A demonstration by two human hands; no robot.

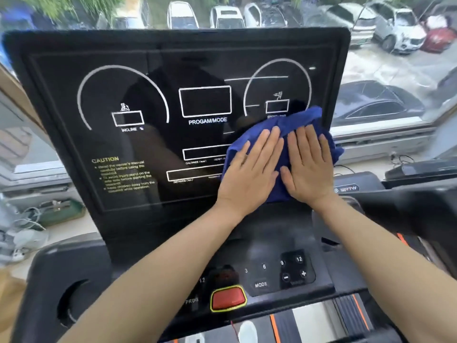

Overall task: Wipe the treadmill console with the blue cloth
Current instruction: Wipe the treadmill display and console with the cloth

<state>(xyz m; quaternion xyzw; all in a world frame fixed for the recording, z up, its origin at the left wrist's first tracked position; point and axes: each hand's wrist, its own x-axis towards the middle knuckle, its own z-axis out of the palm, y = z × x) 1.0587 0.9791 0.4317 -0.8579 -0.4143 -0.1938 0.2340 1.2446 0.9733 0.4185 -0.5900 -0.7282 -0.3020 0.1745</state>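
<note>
Wiping is in hand: both hands lie flat, fingers spread, side by side on the blue cloth, the left hand and right hand pressing it against the lower right of the treadmill console. Neither hand grips; they bear down with open palms. The left and upper parts of the panel appear uncovered so far, so the next move likely calls for sliding the cloth leftward under even pressure. The cloth hides the speed readout and nearby labels; the console's right edge is partly obscured.
</note>
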